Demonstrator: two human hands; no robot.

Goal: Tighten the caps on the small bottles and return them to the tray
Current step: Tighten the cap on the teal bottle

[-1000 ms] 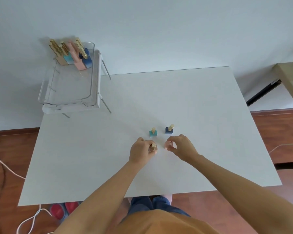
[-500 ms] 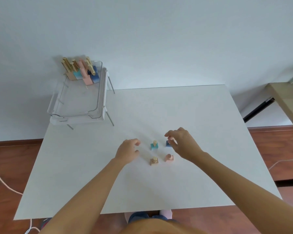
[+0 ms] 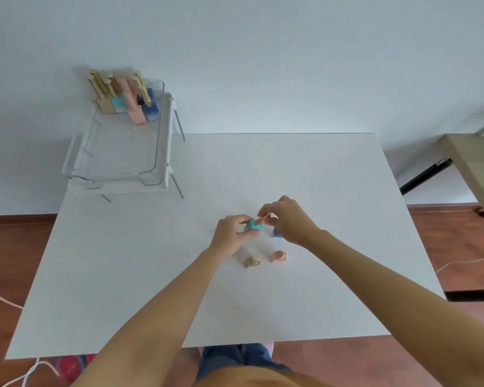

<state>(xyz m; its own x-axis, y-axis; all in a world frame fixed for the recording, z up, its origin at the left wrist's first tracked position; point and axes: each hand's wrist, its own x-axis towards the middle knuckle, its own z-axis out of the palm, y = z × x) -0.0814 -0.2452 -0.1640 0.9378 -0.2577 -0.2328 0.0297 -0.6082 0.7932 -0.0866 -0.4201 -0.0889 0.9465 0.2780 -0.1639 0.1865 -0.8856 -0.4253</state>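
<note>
My left hand (image 3: 230,235) grips the square body of a small teal bottle (image 3: 252,225), tilted and lifted off the white table (image 3: 319,191). My right hand (image 3: 288,219) pinches that bottle's gold cap (image 3: 263,219). A dark blue bottle (image 3: 276,233) stands mostly hidden under my right hand. Nearer me stand a tan bottle (image 3: 253,261) and a pink bottle (image 3: 278,256), both upright. The clear tray (image 3: 160,152) sits on a raised white stand at the table's back left, with several gold-capped bottles (image 3: 123,96) at its far end.
The stand's thin metal legs (image 3: 178,185) rest on the table's back-left corner. A wooden desk (image 3: 475,169) stands to the right. White cables (image 3: 464,261) lie on the wood floor on both sides. My knees show under the front edge.
My left hand moved right and picked up the teal bottle. My right hand shifted from the blue bottle onto the teal bottle's cap. The tan and pink bottles stayed put.
</note>
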